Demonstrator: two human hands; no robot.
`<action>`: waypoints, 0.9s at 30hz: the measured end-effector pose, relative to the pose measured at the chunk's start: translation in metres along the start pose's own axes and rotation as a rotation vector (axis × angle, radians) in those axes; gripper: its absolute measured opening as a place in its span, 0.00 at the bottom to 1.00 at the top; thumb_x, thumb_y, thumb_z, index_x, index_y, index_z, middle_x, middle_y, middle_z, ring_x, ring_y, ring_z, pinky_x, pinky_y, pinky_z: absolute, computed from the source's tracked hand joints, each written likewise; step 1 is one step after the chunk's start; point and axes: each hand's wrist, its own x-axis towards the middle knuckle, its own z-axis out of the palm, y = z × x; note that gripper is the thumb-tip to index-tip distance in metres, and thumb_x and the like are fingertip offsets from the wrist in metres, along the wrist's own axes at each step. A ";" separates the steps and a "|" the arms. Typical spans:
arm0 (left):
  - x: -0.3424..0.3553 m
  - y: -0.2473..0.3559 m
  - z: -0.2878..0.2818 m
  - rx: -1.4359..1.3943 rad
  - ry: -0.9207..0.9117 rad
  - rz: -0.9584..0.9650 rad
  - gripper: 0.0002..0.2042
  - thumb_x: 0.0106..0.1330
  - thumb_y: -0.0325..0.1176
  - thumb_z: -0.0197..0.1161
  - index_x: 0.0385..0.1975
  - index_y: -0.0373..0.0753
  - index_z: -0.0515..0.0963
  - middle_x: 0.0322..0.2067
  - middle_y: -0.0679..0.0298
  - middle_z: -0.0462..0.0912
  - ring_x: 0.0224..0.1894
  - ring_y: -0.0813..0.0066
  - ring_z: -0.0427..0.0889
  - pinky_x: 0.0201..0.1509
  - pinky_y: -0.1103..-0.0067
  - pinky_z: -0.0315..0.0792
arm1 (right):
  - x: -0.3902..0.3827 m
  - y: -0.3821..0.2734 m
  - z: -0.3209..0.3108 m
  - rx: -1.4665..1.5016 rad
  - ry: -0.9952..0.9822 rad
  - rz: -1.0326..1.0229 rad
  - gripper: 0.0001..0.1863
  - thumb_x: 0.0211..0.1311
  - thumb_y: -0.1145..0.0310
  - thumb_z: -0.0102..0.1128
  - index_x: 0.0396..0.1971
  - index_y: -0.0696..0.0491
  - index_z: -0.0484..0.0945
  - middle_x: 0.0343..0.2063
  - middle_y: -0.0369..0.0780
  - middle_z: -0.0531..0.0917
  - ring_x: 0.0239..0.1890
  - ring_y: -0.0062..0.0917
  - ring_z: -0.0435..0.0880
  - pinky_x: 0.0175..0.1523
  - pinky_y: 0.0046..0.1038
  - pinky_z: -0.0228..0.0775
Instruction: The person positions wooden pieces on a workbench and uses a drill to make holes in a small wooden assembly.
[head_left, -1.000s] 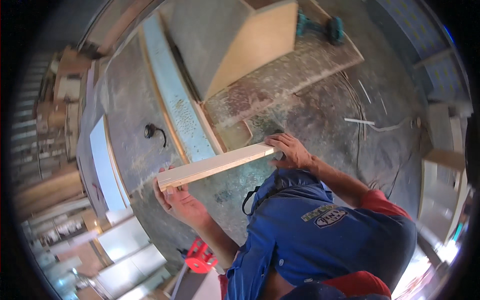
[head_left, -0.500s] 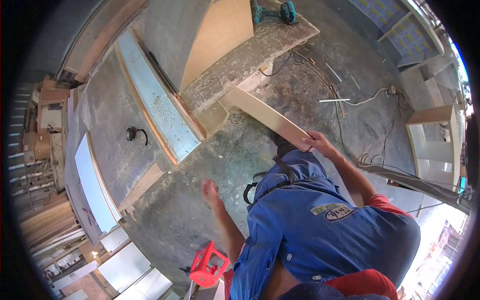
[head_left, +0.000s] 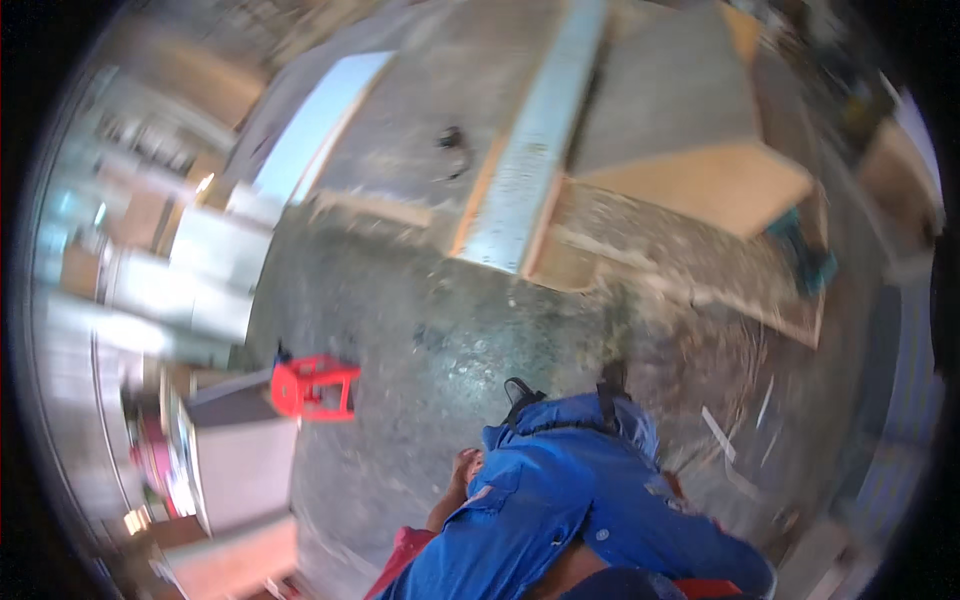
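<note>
My left hand [head_left: 467,468] hangs low beside the left side of my blue work clothes [head_left: 545,455]. It is small and smeared, so its fingers cannot be made out, and no object shows in it. Of my right hand [head_left: 673,484] only a skin-coloured sliver shows past the clothing on the other side. Its fingers are hidden, and the pale wooden board it held earlier does not show. Nearest to my left hand, across some floor, stands a red plastic stool [head_left: 315,388].
Ahead is a large worktable [head_left: 400,140] bearing a long pale-blue strip panel [head_left: 535,150], a white panel [head_left: 325,125] and a small dark tool [head_left: 452,145]. A grey panel [head_left: 670,95] and a teal power tool [head_left: 800,250] lie to the right. Pale strips [head_left: 718,433] lie on the floor.
My view has swung left, and the stool and table have shifted across it. The board in my right hand has gone out of sight. Both hands now sit lower, beside my body.
</note>
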 end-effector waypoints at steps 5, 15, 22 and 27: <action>-0.058 0.010 0.051 -0.136 0.142 -0.089 0.13 0.59 0.40 0.63 0.42 0.44 0.78 0.28 0.62 0.79 0.30 0.66 0.79 0.33 0.67 0.72 | 0.107 0.093 -0.031 0.467 -0.356 0.849 0.17 0.66 0.60 0.47 0.20 0.54 0.70 0.15 0.39 0.72 0.14 0.26 0.67 0.19 0.32 0.58; -0.033 -0.006 0.075 -0.286 0.276 -0.210 0.16 0.58 0.39 0.63 0.45 0.43 0.80 0.31 0.60 0.82 0.33 0.64 0.82 0.37 0.65 0.74 | 0.351 0.031 0.003 0.434 -0.184 0.876 0.07 0.64 0.64 0.52 0.30 0.52 0.69 0.16 0.36 0.69 0.11 0.18 0.63 0.14 0.23 0.55; 0.033 -0.030 0.005 -0.398 0.321 -0.211 0.17 0.58 0.38 0.63 0.48 0.42 0.81 0.33 0.59 0.84 0.36 0.62 0.83 0.39 0.65 0.75 | 0.385 -0.050 0.090 0.298 -0.243 0.919 0.10 0.63 0.64 0.53 0.38 0.55 0.71 0.19 0.38 0.72 0.13 0.19 0.67 0.14 0.24 0.59; 0.071 -0.046 -0.086 -0.654 0.166 -0.061 0.23 0.61 0.36 0.58 0.58 0.43 0.75 0.36 0.59 0.86 0.41 0.61 0.85 0.43 0.62 0.76 | 0.367 -0.048 0.130 0.926 -0.260 0.926 0.11 0.64 0.62 0.56 0.26 0.53 0.75 0.15 0.35 0.70 0.13 0.21 0.69 0.15 0.24 0.59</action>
